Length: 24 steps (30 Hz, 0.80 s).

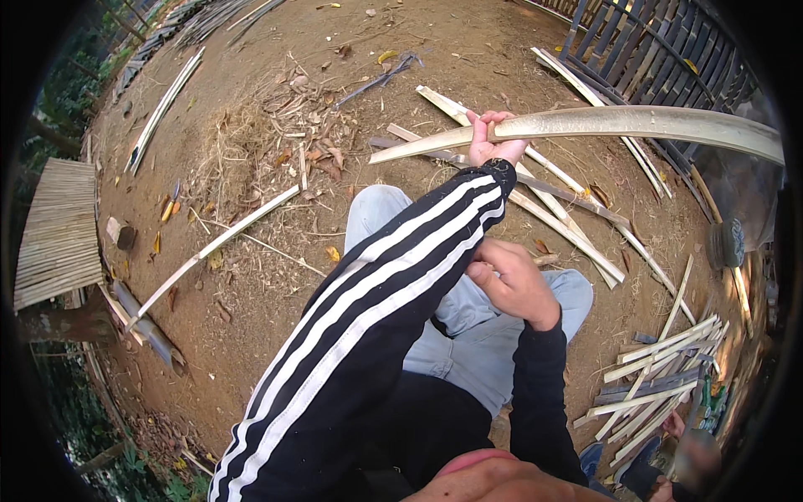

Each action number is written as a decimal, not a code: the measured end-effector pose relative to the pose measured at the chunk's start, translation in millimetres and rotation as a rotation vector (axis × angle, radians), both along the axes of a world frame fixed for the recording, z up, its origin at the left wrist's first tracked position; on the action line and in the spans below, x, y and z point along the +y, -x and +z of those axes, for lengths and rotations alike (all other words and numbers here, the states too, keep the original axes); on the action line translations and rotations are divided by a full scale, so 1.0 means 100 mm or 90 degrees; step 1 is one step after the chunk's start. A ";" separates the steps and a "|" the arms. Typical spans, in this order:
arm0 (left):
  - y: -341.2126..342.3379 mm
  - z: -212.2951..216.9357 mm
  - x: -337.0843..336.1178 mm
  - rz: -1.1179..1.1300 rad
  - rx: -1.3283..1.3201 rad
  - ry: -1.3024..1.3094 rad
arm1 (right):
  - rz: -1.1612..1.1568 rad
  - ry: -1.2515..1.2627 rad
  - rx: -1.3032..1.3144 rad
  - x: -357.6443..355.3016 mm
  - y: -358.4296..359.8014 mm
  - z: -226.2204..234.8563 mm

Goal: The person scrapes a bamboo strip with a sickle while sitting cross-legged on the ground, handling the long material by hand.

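Observation:
My left hand (pixel 493 140) is closed around a long, pale split bamboo strip (pixel 636 123). The strip arches from the ground in front of me out to the far right. Below the left forearm is my right hand (pixel 520 284), its fingers curled in over my jeans. Part of those fingers is hidden behind the striped left sleeve, so anything inside them does not show. Under the held strip, several split bamboo pieces (pixel 548 219) lie crossed on the dirt.
Cut bamboo lengths (pixel 652 381) are heaped at lower right, near another person's hand (pixel 673 424). A bamboo fence (pixel 661 46) stands at upper right. On the left are a slatted bamboo panel (pixel 58 234), a bamboo tube (pixel 152 335) and a thin strip (pixel 226 238). Shavings (pixel 293 117) litter the ground.

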<state>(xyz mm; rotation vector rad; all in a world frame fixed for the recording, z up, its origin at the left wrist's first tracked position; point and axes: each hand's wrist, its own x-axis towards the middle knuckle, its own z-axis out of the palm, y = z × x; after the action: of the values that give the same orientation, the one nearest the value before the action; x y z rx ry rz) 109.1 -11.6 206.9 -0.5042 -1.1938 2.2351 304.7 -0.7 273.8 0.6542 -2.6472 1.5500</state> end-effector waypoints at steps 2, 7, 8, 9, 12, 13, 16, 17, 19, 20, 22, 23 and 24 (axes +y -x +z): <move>-0.03 -0.23 -0.04 0.041 -0.038 0.082 | -0.066 -0.021 0.013 0.15 0.03 0.17; -0.32 -0.96 -0.06 0.145 0.012 0.216 | -0.097 0.078 0.213 -0.03 0.45 0.50; -0.42 -0.98 0.00 0.124 -0.018 0.179 | -0.084 0.146 0.245 -0.09 0.51 0.49; -0.47 -0.96 0.07 0.105 -0.038 0.143 | -0.024 0.096 0.171 -0.04 0.48 0.20; -0.50 -1.12 0.11 0.116 -0.018 0.280 | 0.002 -0.206 0.092 0.24 0.30 -0.53; -0.53 -1.11 0.14 0.143 -0.034 0.382 | -0.076 -0.395 0.143 0.42 0.14 -0.54; -0.65 -1.21 0.23 0.059 -0.117 0.348 | -0.227 -0.698 0.019 0.78 -0.17 -0.30; -0.60 -1.16 0.24 0.059 -0.076 0.301 | -0.274 -0.801 -0.008 0.86 -0.15 -0.14; -0.37 -1.46 0.09 0.061 -0.038 0.265 | -0.353 -0.299 0.180 0.48 0.11 -0.06; -0.36 -1.45 0.13 0.038 -0.055 0.282 | -0.228 -0.041 0.210 0.29 0.16 -0.06; -0.33 -1.40 0.15 0.042 -0.040 0.347 | -0.127 -0.084 0.143 0.20 0.12 -0.48; -0.29 -1.41 0.16 0.073 -0.013 0.389 | -0.179 -0.191 0.117 0.25 0.10 -0.75; -0.27 -1.33 0.17 0.077 -0.039 0.340 | -0.289 -0.181 0.060 0.33 0.09 -0.80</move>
<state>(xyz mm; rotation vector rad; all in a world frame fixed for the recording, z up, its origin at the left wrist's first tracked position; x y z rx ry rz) 135.8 5.8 73.9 -0.7229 -0.6540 2.6623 295.7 32.6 193.5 0.1015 -2.7098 1.0119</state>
